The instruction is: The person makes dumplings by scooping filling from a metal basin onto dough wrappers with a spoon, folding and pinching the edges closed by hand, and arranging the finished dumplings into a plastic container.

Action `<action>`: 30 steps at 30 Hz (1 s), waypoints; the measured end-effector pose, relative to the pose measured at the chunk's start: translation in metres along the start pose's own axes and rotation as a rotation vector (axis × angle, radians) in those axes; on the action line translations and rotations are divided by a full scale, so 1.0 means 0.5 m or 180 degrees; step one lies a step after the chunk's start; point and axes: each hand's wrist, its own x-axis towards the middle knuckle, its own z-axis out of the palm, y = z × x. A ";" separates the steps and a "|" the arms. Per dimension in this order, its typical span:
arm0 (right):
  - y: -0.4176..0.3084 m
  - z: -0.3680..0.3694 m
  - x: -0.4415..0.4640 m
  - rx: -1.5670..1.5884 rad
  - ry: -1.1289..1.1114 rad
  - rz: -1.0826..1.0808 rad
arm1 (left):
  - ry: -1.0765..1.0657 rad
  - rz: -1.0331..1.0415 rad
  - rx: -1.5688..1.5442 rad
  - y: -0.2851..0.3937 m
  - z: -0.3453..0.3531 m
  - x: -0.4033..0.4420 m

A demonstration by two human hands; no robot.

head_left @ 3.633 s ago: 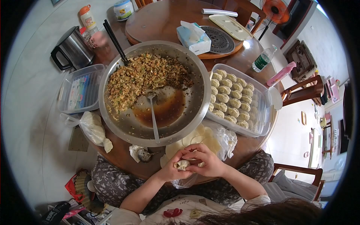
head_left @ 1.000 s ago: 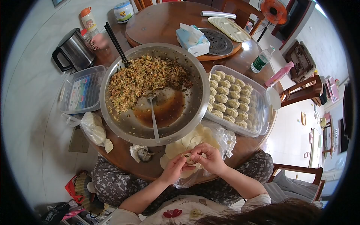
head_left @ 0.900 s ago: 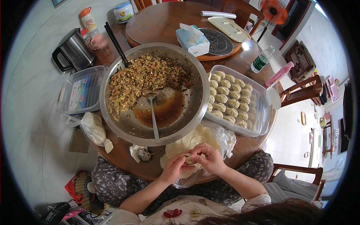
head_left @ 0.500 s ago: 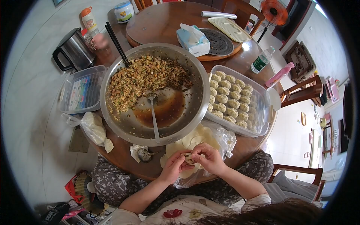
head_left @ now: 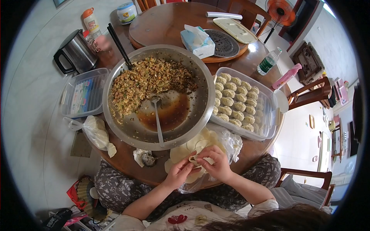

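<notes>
Between my two hands is a partly folded dumpling (head_left: 194, 159), with some filling showing at its opening. My left hand (head_left: 180, 171) cups it from the left, while the fingers of my right hand (head_left: 215, 163) pinch its right edge. Flat round wrappers (head_left: 181, 153) lie on plastic just beyond my hands. Above them stands a large steel bowl (head_left: 211, 104) of chopped filling (head_left: 150, 79), with a spoon (head_left: 158, 125) and black chopsticks (head_left: 119, 46) in it. Rows of pleated dumplings (head_left: 228, 101) sit in a clear container (head_left: 269, 115) on the right.
A kettle (head_left: 77, 52) and a lidded box (head_left: 84, 92) are at the left. A tied bag (head_left: 96, 133) and crumpled tissue (head_left: 142, 157) lie by the near edge. Farther back are a tissue box (head_left: 198, 41), a perforated plate (head_left: 221, 43) and a bottle (head_left: 268, 62).
The dumpling, earlier held low and mostly closed around 3.6 seconds ago, now shows an opening higher up between my fingertips. My left thumb and right fingers have shifted slightly around its edge.
</notes>
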 end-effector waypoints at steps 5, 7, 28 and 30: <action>0.002 0.003 -0.005 -0.0227 0.0028 -0.0207 | 0.0159 0.0081 -0.0123 -0.004 0.000 0.003; -0.004 0.002 -0.003 -0.0219 0.0052 -0.0245 | 0.0224 0.0140 -0.0092 -0.003 0.001 0.004; -0.004 -0.002 0.001 -0.0983 0.0049 -0.0758 | -0.0251 0.0011 -0.0677 -0.010 -0.010 0.000; -0.006 -0.005 0.003 -0.0715 -0.0055 -0.0637 | -0.0192 -0.0055 -0.0974 -0.011 -0.011 0.001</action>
